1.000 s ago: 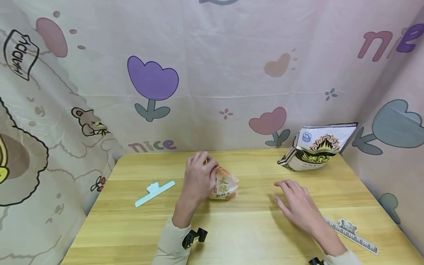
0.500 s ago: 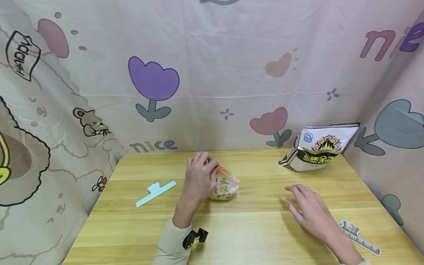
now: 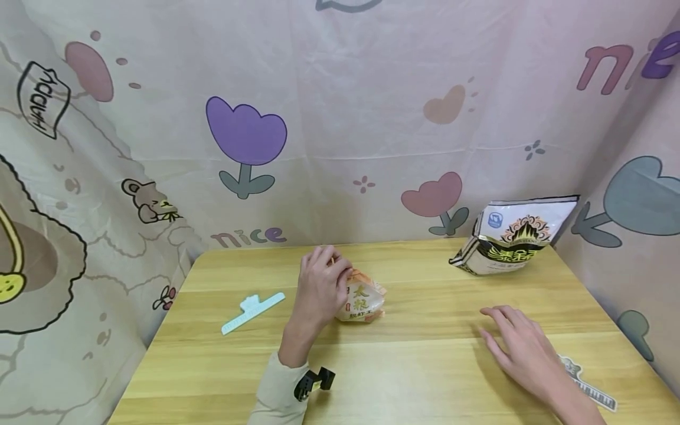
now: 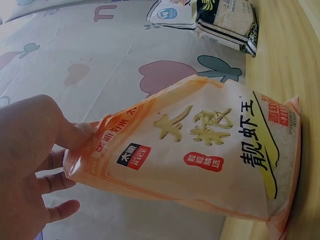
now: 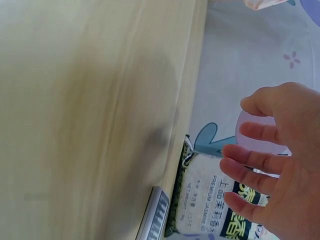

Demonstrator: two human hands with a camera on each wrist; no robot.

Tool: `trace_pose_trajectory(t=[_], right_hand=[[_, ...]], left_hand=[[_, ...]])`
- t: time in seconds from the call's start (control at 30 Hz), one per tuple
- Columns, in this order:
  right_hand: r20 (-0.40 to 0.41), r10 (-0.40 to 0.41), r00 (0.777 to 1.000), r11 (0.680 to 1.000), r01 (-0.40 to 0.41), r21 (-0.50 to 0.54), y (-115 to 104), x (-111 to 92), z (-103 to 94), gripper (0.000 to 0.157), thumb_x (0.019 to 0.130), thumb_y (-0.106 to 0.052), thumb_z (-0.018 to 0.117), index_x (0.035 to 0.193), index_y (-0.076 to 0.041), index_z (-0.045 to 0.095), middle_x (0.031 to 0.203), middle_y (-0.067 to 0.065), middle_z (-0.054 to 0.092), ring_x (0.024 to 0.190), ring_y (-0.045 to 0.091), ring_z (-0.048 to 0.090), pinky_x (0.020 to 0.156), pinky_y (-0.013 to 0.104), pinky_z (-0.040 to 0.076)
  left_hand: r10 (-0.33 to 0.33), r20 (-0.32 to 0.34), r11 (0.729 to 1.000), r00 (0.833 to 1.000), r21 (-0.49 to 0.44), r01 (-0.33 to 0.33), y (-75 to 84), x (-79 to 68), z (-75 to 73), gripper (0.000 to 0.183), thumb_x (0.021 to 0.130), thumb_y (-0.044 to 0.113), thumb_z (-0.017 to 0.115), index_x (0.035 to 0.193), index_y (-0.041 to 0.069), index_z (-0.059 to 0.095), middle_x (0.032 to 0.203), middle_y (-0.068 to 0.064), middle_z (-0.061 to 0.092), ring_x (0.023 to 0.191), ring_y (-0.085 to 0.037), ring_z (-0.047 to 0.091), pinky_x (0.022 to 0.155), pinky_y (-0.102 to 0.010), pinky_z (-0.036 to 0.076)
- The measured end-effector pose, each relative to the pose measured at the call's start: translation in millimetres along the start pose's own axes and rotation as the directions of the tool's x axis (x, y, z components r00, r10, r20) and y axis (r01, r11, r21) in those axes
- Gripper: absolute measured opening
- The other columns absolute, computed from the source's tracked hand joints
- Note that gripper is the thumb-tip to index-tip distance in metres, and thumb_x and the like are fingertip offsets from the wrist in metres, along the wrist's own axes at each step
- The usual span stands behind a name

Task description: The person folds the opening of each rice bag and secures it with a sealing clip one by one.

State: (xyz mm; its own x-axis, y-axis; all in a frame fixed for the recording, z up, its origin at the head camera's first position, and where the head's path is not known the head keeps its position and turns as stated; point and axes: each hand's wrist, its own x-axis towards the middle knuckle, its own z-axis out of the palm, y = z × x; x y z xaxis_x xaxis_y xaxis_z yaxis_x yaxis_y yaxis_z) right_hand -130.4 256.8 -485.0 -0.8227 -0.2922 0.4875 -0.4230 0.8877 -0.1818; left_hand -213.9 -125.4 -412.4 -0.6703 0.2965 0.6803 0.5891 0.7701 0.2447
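My left hand [image 3: 321, 287] pinches the top end of an orange and clear rice bag [image 4: 200, 145], thumb on one side and fingers behind. The bag [image 3: 363, 300] stands on the table with its printed front showing; in the head view the hand hides its left part. My right hand [image 3: 523, 351] is over the table at the right, fingers loosely bent and holding nothing. Partly behind that hand and forearm lies a long clip with a piano-key pattern [image 3: 592, 392]; its end [image 5: 156, 212] shows in the right wrist view.
A white, black and gold rice bag [image 3: 512, 239] stands at the back right of the wooden table [image 3: 404, 378]. A pale blue long clip [image 3: 254, 311] lies to the left of my left hand. A patterned curtain [image 3: 340, 118] hangs behind the table.
My right hand has moved to the right and toward me, covering more of the piano-key clip. My left hand keeps its pinch on the orange rice bag in the same place.
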Motion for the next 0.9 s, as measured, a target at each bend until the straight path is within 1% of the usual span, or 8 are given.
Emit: trace_pose_trajectory(t=[0.17,0.5,0.73,0.9], right_hand=[[0.004,0.026,1.0,1.0,-0.026,-0.004,3.1,-8.5,-6.5,0.046,0.083,-0.015,0.081,0.124,-0.005,0.065,0.116,0.013,0.065,0.107,0.039,0.061,0.082,0.064,0.047],[0.014,0.071,0.997,0.997,-0.071,0.0,8.6,-19.2,-17.4,0.046,0.084,-0.012,0.078,0.127,-0.004,0.063,0.119,0.018,0.063,0.111,0.043,0.058,0.081,0.065,0.044],[-0.023,0.082,0.996,0.997,-0.081,0.01,12.6,-26.9,-24.1,0.045,0.083,-0.009,0.077,0.126,-0.005,0.063,0.12,0.019,0.062,0.11,0.045,0.057,0.078,0.066,0.043],[-0.029,0.083,0.996,0.996,-0.083,0.011,14.9,-35.2,-29.5,0.044,0.083,-0.008,0.077,0.125,-0.004,0.063,0.118,0.02,0.062,0.109,0.045,0.056,0.077,0.066,0.042]], left_hand=[[-0.004,-0.002,1.0,1.0,-0.003,0.004,1.8,-1.9,-0.5,0.007,0.089,0.005,0.075,0.087,0.012,0.075,0.095,-0.002,0.059,0.094,-0.024,0.054,0.089,-0.047,0.043],[0.003,-0.009,1.0,1.0,-0.004,-0.003,0.9,1.4,-0.7,0.006,0.089,0.004,0.074,0.089,0.011,0.076,0.097,-0.003,0.061,0.096,-0.025,0.054,0.089,-0.047,0.045],[0.002,-0.003,1.0,1.0,-0.002,-0.002,0.3,3.8,-1.7,0.006,0.091,0.005,0.073,0.091,0.01,0.076,0.098,-0.004,0.062,0.096,-0.025,0.055,0.09,-0.048,0.045],[-0.004,0.011,1.0,1.0,-0.003,0.004,1.9,0.7,-2.2,0.006,0.092,0.006,0.073,0.091,0.01,0.076,0.097,-0.004,0.061,0.095,-0.026,0.054,0.09,-0.048,0.045]])
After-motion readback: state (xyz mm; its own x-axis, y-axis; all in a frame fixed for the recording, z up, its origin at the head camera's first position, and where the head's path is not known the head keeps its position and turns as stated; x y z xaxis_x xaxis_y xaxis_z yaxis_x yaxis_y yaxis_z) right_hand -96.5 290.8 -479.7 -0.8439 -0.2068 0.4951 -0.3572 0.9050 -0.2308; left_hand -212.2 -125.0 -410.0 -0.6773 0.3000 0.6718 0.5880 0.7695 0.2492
